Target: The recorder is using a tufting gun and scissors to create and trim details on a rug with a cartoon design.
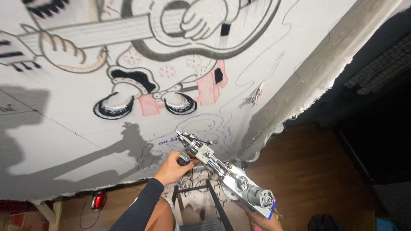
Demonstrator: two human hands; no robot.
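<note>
A metal tufting gun (pixel 222 173) with a grey motor at its rear points its needle at a stretched white cloth (pixel 85 124). My left hand (pixel 173 167) grips the gun's front handle just below the needle. My right hand (pixel 263 220) holds the gun's rear end at the bottom edge, mostly hidden by the motor. The cloth carries a tufted cartoon figure (pixel 145 92) in black, white and pink with a guitar (pixel 141 30) above it. Blue pen outlines (pixel 201 128) are drawn on the cloth right by the needle tip.
The cloth's frayed edge and wooden frame (pixel 317 72) run diagonally at the right. Brown wood floor (pixel 308 179) lies beyond it. A black metal stand (pixel 214 201) sits under the gun. A red object (pixel 98 199) lies at the lower left. Loose yarn ends (pixel 254 97) hang off the cloth.
</note>
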